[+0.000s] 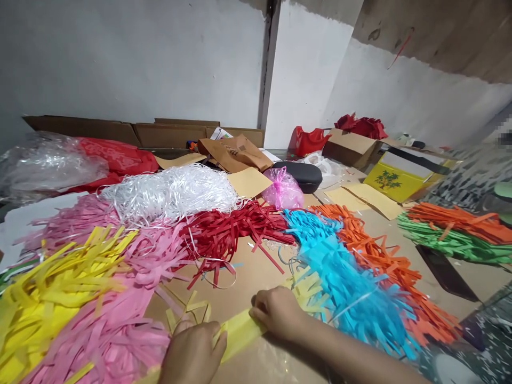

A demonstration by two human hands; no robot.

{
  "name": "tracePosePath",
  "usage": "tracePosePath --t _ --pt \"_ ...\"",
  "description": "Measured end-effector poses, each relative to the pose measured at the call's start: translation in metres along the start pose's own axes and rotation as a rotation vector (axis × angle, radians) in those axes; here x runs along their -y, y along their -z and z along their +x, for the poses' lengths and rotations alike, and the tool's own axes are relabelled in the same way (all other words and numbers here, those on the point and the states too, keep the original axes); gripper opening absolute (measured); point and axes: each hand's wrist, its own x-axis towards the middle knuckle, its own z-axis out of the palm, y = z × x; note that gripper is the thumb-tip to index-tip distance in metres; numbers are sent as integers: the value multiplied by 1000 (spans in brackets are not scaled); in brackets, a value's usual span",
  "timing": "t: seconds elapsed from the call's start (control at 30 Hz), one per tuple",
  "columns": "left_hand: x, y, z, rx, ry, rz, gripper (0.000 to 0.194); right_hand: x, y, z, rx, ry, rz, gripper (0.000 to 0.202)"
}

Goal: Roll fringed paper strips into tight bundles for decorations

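A yellow fringed strip (pixel 240 329) lies low over the brown work surface (pixel 236 256), its cut ends fanning out at both sides. My left hand (pixel 196 349) has its fingers closed on the strip's left part. Its right part is pinched between the thumb and fingers of my right hand (pixel 278 312). Pink fringed strips (pixel 108 336) are piled left of my left hand, with yellow ones (pixel 60 277) beyond. Blue fringed strips (pixel 344 272) lie right of my right hand. Red strips (pixel 236 229) are farther back, in front of a white stringy bundle (pixel 172 194).
Orange strips (pixel 392 266), green strips (pixel 456 240) and a dark phone-like slab (pixel 446 272) lie to the right. Toward the wall are a black case (pixel 302 176), a pink bag (pixel 283 189), a yellow box (pixel 404 173) and clear plastic (pixel 48 165).
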Motion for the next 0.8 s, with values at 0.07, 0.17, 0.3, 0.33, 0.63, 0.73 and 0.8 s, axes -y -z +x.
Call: tracePosePath --t 0.07,0.17,0.3,0.33,0.63,0.73,0.8 --pt "0 1 0 -8 -3 0 45 -2 -2 1 -5 4 0 18" --pt "2 1 -1 -8 -14 -7 41 -4 -4 4 -17 9 -7 15" --pt "10 -8 0 -201 -189 -9 29 -6 -2 8 -110 43 -47 25" --pt "11 -11 0 -258 -285 3 32 -7 -1 7 -141 82 -69 26" --pt "-5 1 -16 -110 -445 8 28 -23 -3 -21 -94 696 -145 18" --pt "-9 4 -20 -85 -362 -46 28 -28 -1 -14 -60 674 -79 11" --pt "-7 1 -18 -103 -326 -44 31 -30 4 -9 -29 637 9 13"
